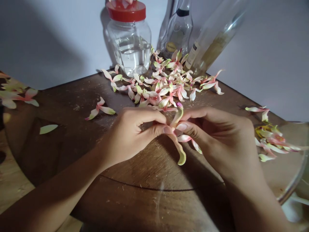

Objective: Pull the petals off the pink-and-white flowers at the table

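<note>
Flower (174, 124), one: left hand (131, 135) and right hand (224, 141) pinched its centre, thumbs against fingers, likely for control. Flower pile (166, 87): lay far, probably leaving working room.

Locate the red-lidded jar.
In the head view, the jar stands upper left of centre, at the back left of the flower pile, left of the bottles.

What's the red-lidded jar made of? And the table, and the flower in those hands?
The jar looks like clear, shiny plastic, maybe glass: liquid shows through. The table seems wooden, with brown streaky grain and a slight sheen. The flower could be real plant petals, matte: pink blends softly into green.
</note>
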Demonstrator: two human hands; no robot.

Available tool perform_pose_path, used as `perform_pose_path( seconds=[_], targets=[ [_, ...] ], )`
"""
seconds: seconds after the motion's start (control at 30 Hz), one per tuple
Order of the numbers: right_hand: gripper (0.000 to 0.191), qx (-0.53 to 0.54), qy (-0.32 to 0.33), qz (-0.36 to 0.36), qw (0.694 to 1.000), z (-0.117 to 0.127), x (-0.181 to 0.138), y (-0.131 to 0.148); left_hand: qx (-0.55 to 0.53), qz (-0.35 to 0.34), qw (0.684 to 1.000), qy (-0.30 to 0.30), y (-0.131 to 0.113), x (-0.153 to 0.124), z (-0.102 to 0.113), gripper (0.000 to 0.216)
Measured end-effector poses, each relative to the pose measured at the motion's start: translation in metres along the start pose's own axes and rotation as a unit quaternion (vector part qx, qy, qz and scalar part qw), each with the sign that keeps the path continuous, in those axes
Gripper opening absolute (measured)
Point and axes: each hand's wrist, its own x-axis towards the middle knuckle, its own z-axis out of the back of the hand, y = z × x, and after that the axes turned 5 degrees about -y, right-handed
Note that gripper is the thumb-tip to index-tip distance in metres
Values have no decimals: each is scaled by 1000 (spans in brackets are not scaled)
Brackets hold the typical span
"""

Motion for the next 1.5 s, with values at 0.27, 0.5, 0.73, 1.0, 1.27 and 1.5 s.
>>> perform_pose_path(
  seconds=[0.27,0.5,0.73,1.0,1.27,1.5],
  targets=[
    [6,-2,15,12,1000,0,1,-3,-5,-2,1000,-2,0,0,-1,14],
    [7,-143,52,83,985,-1,1,4,8,-3,1000,-11,2,-1,-2,12],
    [3,-61,31,41,997,-3,-5,8,-106,47,993,-1,2,0,-6,12],
    [17,146,-253,69,954,-10,-3,7,-201,117,963,-137,13,2,-7,19],
    [21,177,-401,68,896,-8,5,16,-105,69,980,-155,-7,5,6,19],
    [8,30,-194,105,975,7,3,4,-62,72,972,-216,-12,1,1,20]
  ],
)
